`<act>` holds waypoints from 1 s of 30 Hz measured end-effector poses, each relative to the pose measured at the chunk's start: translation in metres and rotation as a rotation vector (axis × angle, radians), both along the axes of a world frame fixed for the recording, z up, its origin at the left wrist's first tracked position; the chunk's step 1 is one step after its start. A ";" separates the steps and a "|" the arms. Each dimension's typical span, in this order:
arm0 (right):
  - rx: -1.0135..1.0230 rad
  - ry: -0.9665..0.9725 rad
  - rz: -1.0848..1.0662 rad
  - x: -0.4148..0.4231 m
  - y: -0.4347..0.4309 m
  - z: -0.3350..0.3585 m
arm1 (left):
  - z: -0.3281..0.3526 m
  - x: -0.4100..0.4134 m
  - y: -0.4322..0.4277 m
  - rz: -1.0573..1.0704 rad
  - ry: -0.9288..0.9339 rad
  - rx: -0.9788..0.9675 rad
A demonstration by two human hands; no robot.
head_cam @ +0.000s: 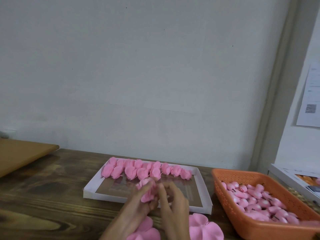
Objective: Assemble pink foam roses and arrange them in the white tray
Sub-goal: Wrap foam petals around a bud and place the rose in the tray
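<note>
Both hands meet over the near part of the white tray [103, 194], and motion blur softens them.

Left hand [136, 205]: fingers curl around a pink foam rose [147, 192] and hold it from below and from the left. The rose is raised above the tray floor, just in front of the filled row.

Right hand [173, 203]: fingers [162, 187] are bent, with the tips at the right side of the same rose. Because of the blur I cannot tell whether they pinch a petal or only touch it.

The tray lies on the wooden tabletop [43, 196], with its long side toward the wall. Finished roses [147, 168] lie packed side by side along the far edge, roughly two deep. The rest of the tray floor shows brown.

Flat petal pieces lie on the tabletop at the near edge. One piece [205, 227] is just right of the right wrist. Another [147, 231] is partly under the left forearm.

An orange basket [242, 172] with perforated walls stands right of the tray, close to it but not touching. It holds a heap of pink buds [259, 203] with dark stubs.

A white box [284, 175] sits beyond the basket at the far right. A brown board [22, 156] lies at the far left. A printed sheet [310, 96] hangs on the right wall.
</note>
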State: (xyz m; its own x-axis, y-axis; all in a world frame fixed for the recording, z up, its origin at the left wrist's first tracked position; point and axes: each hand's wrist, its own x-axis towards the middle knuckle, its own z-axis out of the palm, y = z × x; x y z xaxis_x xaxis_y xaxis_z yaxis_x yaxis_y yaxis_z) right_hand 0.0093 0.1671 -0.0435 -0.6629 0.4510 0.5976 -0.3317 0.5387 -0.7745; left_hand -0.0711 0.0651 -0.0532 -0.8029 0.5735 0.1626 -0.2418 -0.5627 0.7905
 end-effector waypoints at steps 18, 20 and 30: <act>0.335 0.048 0.049 0.008 0.007 0.012 | -0.003 0.007 0.003 0.185 0.223 -0.262; 0.389 0.023 0.040 0.009 0.005 0.011 | -0.001 0.011 0.004 0.203 0.199 -0.272; 0.396 0.075 0.038 0.010 0.006 0.012 | 0.005 0.016 0.004 0.185 0.246 -0.288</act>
State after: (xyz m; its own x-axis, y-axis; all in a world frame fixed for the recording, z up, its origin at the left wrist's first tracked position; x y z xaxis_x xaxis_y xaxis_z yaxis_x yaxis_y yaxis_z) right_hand 0.0192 0.1731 -0.0313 -0.6226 0.1524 0.7676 -0.4048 0.7767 -0.4826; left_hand -0.0551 0.0687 -0.0479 -0.8539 0.4731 0.2167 0.0586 -0.3263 0.9434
